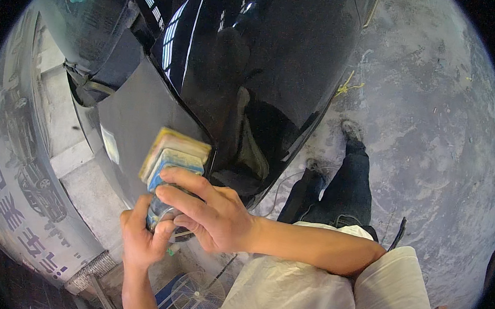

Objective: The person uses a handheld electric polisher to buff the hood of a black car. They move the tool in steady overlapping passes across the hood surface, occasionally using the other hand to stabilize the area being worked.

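Note:
Both hands are on a blue sander (177, 162) with a layered, square pad edged in yellow. My left hand (143, 233) closes round its lower end, with thumb and fingers on either side. From the right, my right hand (215, 213) lays its fingers over the blue body. The pad points away from me, in front of a matte grey car panel (141, 102); whether it touches the panel I cannot tell. Beside that panel is the glossy black panel (290, 59) of the car, with bright light strips reflected in it.
A wire-guarded fan (197, 290) stands low near my body. Yellow strands (348, 88) lie on the dusty grey floor (430, 128) at right. A printed banner (29, 195) with car pictures lines the left side. A thin cable (280, 186) runs near my legs.

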`<state>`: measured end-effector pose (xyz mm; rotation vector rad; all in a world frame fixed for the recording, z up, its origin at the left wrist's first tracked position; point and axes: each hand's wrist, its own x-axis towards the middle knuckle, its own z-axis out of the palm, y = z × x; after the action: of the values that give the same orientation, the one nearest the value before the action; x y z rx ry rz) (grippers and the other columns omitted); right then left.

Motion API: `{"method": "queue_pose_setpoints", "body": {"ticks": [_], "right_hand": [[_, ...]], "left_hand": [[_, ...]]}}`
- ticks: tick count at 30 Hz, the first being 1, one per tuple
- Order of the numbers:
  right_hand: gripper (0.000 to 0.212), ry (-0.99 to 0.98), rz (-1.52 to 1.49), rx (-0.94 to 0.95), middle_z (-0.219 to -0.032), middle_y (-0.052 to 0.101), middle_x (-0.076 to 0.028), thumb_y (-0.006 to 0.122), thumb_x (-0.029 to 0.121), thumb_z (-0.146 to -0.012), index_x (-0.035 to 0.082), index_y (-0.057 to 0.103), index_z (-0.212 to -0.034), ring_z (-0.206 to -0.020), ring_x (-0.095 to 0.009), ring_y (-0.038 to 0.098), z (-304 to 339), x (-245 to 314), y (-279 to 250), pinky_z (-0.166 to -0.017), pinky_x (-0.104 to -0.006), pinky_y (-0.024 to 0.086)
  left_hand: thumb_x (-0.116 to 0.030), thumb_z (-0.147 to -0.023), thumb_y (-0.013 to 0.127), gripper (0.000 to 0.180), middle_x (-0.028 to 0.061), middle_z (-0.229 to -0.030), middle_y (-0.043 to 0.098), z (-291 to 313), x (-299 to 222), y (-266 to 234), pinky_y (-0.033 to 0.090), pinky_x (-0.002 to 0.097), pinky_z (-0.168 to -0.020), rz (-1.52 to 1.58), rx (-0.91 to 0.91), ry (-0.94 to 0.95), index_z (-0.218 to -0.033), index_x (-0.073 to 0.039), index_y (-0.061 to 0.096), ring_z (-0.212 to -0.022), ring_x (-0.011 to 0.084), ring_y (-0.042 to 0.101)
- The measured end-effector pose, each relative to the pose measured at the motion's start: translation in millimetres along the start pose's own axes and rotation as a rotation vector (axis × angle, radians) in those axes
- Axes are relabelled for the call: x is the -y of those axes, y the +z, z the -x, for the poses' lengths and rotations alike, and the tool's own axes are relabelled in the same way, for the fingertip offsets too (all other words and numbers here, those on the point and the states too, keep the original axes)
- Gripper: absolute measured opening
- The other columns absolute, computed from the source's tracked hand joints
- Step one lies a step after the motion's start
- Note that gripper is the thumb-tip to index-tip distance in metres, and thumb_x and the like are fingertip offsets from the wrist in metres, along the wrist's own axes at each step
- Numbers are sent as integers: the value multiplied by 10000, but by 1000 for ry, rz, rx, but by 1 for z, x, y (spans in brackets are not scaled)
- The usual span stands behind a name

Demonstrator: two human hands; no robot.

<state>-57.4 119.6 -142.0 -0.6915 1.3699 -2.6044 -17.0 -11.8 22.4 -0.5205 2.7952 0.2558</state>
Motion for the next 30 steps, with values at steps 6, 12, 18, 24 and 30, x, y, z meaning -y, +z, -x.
{"method": "queue_pose_setpoints", "body": {"ticks": [6,12,18,24,30], "right_hand": [[555,-61,4,-29,-1477,610,-231,748,87,-948,37,585,-1476,-1125,-394,757,-11,1,-10,-841,-394,658],[585,-70,45,84,-1475,616,-218,774,91,-907,62,622,-1472,-1023,-338,783,-25,0,-25,-747,-354,661],[610,-58,61,148,-1458,638,-175,800,94,-863,87,643,-1453,-940,-303,790,-35,3,-38,-737,-354,655],[592,-63,96,196,-1450,643,-166,805,110,-868,93,649,-1439,-929,-303,787,-38,5,-43,-729,-354,650],[563,-52,87,209,-1457,634,-170,805,115,-887,82,647,-1426,-956,-321,783,-27,1,-43,-733,-360,648]], "left_hand": [[-648,-999,653,647,145,-650,592,2,-8,13,477,421,-554,95,-20,20,-1023,-2,629,-530,345,613],[-614,-1013,648,637,142,-676,625,1,-14,17,497,411,-575,151,-16,-55,-1079,20,621,-569,318,656],[-590,-1043,635,688,143,-793,699,8,-16,31,539,370,-648,227,-52,-64,-1264,62,615,-694,249,723],[-561,-1048,639,665,116,-821,724,10,-18,37,538,359,-661,231,-69,-95,-1289,58,618,-744,173,708],[-537,-1048,634,615,144,-768,668,17,-14,45,519,391,-628,137,-148,-19,-1235,49,625,-662,252,686]]}}
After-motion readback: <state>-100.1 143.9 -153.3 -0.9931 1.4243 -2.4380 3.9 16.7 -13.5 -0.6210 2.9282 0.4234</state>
